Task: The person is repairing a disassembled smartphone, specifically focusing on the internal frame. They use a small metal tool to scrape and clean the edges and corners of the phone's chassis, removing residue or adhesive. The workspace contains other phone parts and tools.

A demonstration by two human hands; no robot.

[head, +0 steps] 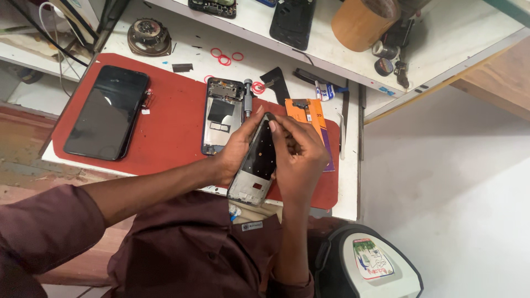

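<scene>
left hand [234, 150]: closed on left edge of phone frame [255, 165] | right hand [298, 157]: closed on its right edge, fingertips at top | frame tilted between both hands, above red mat [165, 118] | opened phone [222, 113] just beyond left hand | black phone [107, 112] far left

A black phone [106, 112] lies on the red mat [171, 121] beside an opened phone [222, 113].

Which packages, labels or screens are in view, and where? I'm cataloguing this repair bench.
Dark glossy phone screen: flat on the red mat, left, unlit.
Orange flat rectangular package: right edge of the mat, behind the hands.
Small grey rectangular shirt label: on the maroon shirt, below the held phone frame.
Colourful sticker: on the white object, bottom right.
</scene>
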